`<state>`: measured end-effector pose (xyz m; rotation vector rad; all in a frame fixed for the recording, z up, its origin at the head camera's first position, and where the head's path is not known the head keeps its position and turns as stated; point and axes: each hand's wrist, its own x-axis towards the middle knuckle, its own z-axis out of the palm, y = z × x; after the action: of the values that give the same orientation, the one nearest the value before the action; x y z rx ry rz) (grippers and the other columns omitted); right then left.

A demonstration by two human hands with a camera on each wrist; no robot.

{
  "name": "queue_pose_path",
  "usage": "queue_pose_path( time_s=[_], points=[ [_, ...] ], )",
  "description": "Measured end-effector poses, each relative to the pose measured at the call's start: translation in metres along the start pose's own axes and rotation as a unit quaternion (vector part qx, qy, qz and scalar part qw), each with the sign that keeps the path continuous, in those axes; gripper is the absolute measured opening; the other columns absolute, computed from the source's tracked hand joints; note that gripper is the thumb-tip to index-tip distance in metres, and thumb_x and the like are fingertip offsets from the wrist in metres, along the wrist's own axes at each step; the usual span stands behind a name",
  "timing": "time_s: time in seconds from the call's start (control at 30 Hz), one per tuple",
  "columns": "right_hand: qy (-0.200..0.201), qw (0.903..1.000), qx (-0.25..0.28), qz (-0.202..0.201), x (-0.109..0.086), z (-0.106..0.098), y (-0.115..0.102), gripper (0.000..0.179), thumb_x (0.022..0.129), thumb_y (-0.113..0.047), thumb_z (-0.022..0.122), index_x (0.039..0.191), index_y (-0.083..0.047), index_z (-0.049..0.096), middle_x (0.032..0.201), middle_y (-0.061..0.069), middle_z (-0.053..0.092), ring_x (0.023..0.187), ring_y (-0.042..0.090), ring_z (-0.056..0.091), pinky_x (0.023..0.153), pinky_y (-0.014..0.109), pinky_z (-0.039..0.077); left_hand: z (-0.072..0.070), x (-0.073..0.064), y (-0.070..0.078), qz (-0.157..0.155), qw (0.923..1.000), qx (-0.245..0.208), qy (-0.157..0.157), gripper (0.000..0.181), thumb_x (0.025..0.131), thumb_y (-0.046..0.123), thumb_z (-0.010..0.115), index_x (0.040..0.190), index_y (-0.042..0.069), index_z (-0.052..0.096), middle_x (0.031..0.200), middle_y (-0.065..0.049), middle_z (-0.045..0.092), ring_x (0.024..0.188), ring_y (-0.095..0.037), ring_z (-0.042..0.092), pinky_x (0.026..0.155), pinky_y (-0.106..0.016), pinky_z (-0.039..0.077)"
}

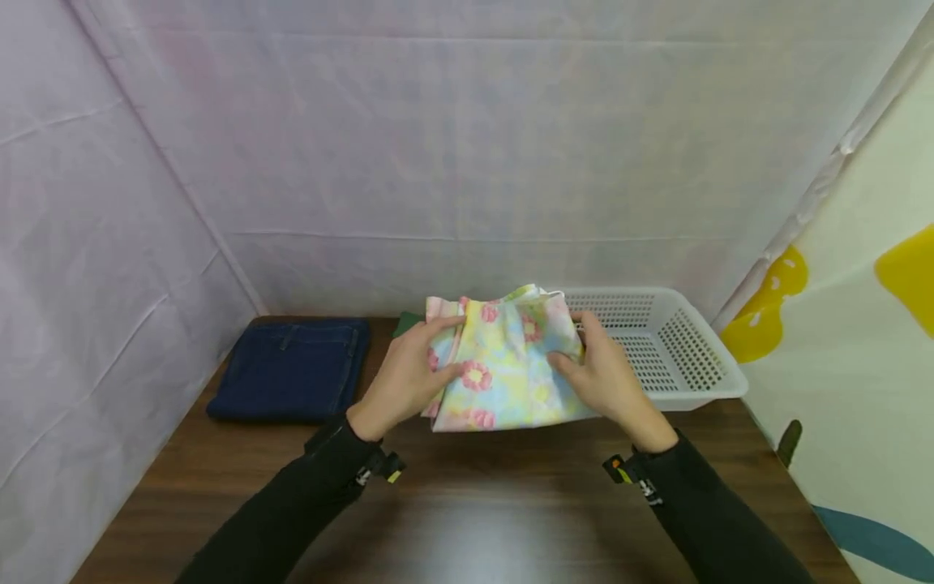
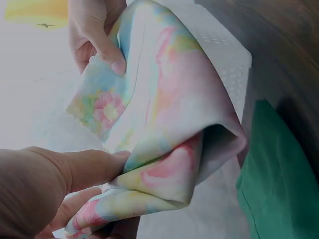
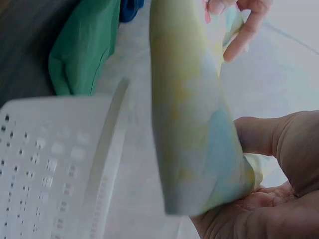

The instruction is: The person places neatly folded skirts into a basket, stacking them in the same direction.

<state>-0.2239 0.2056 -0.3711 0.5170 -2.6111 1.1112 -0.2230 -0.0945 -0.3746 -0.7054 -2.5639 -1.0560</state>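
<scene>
Head, middle: a soft folded pastel cloth with pink flowers (image 1: 511, 365) is held above the brown wood-grain table (image 1: 452, 519); left hand (image 1: 409, 373) and right hand (image 1: 604, 377) both grip it.
Head, sides: folded dark-blue denim (image 1: 288, 373) at left, white perforated plastic basket (image 1: 718, 349) at right; marks on the black cuffs (image 1: 339, 446) are too small to read.
Left wrist, folds: thumb presses layered, rounded folds; smooth green fabric (image 2: 271, 169) lies near.
Right wrist, edge: thumb and fingers pinch the cloth beside the basket.

We see soft floral fabric (image 1: 511, 365) blotched pastel yellow and pale blue with pink blooms, folded rectangular navy denim (image 1: 292, 371) at the far left corner of the brown wood-grained table (image 1: 481, 495), green folded cloth (image 2: 274, 174) near its far edge, and a white grid-perforated plastic basket (image 1: 700, 395) far right.
</scene>
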Motion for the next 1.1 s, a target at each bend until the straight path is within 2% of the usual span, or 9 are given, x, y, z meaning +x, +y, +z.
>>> queue_pose_path(
  time_s=[0.07,0.2,0.37,0.57,0.7,0.8,0.93,1.0,1.1],
  points=[
    [0.003,1.0000,-0.001,0.009,0.005,-0.004,0.004,0.057,0.095,-0.014,0.072,0.141,-0.006,0.040,0.120,0.022,0.063,0.096,0.033,0.067,0.070,0.042,0.058,0.005,0.007,0.001,0.001,1.0000,-0.004,-0.002,0.066,0.089,0.017,0.080,0.147,0.021,0.051,0.121,-0.003,0.058,0.054,-0.018,0.038,0.052,-0.029,0.035],
    [0.014,0.9994,-0.014,0.028,0.015,-0.016,0.012,0.056,0.096,-0.014,0.071,0.142,-0.004,0.040,0.123,0.024,0.061,0.097,0.036,0.065,0.071,0.046,0.058,0.016,0.025,0.003,-0.002,0.9998,-0.020,-0.001,0.062,0.089,0.018,0.080,0.145,0.023,0.054,0.099,-0.002,0.052,0.052,-0.017,0.037,0.049,-0.028,0.033],
    [0.027,0.9973,-0.038,0.056,0.027,-0.032,0.025,0.055,0.097,-0.013,0.068,0.143,-0.005,0.039,0.124,0.026,0.060,0.098,0.039,0.063,0.072,0.049,0.057,0.035,0.050,0.005,-0.012,0.9990,-0.043,0.000,0.049,0.089,0.020,0.080,0.135,0.027,0.064,0.090,-0.005,0.049,0.055,-0.018,0.042,0.049,-0.027,0.035],
    [0.035,0.9937,-0.074,0.077,0.035,-0.048,0.048,0.057,0.097,-0.010,0.066,0.144,0.000,0.035,0.124,0.030,0.057,0.100,0.044,0.061,0.076,0.053,0.054,0.067,0.077,0.015,-0.015,0.9979,-0.058,-0.023,0.040,0.091,0.020,0.078,0.129,0.024,0.069,0.095,-0.005,0.052,0.060,-0.021,0.044,0.052,-0.027,0.036],
    [0.047,0.9898,-0.100,0.089,0.038,-0.059,0.064,0.058,0.094,-0.008,0.065,0.143,0.002,0.035,0.126,0.034,0.055,0.100,0.048,0.060,0.077,0.056,0.052,0.085,0.092,0.024,-0.017,0.9975,-0.052,-0.045,0.042,0.091,0.021,0.077,0.132,0.023,0.067,0.116,-0.007,0.057,0.072,-0.018,0.048,0.060,-0.025,0.041],
    [0.056,0.9883,-0.110,0.090,0.039,-0.065,0.075,0.058,0.093,-0.006,0.065,0.142,0.004,0.036,0.125,0.036,0.053,0.102,0.049,0.058,0.080,0.058,0.050,0.095,0.102,0.029,-0.017,0.9961,-0.055,-0.067,0.047,0.091,0.016,0.075,0.137,0.020,0.063,0.128,-0.009,0.053,0.067,-0.017,0.051,0.055,-0.024,0.044],
    [0.056,0.9870,-0.119,0.092,0.039,-0.068,0.086,0.057,0.091,-0.003,0.065,0.139,0.009,0.038,0.121,0.037,0.054,0.106,0.049,0.055,0.086,0.061,0.047,0.110,0.110,0.030,-0.019,0.9932,-0.049,-0.105,0.055,0.090,0.007,0.073,0.142,0.014,0.058,0.123,-0.011,0.050,0.056,-0.014,0.050,0.045,-0.022,0.043],
    [0.050,0.9868,-0.120,0.097,0.038,-0.067,0.091,0.056,0.089,-0.002,0.064,0.138,0.011,0.038,0.119,0.037,0.054,0.106,0.050,0.054,0.088,0.062,0.045,0.116,0.112,0.028,-0.014,0.9915,-0.033,-0.125,0.058,0.089,0.004,0.072,0.144,0.011,0.055,0.120,-0.011,0.050,0.060,-0.012,0.050,0.047,-0.020,0.043],
    [0.042,0.9847,-0.127,0.111,0.038,-0.065,0.096,0.056,0.089,-0.002,0.065,0.137,0.011,0.039,0.120,0.037,0.053,0.106,0.050,0.054,0.088,0.061,0.046,0.122,0.113,0.026,0.007,0.9883,-0.001,-0.152,0.059,0.090,0.003,0.069,0.146,0.007,0.052,0.125,-0.012,0.051,0.069,-0.013,0.049,0.055,-0.019,0.041]
  ],
)
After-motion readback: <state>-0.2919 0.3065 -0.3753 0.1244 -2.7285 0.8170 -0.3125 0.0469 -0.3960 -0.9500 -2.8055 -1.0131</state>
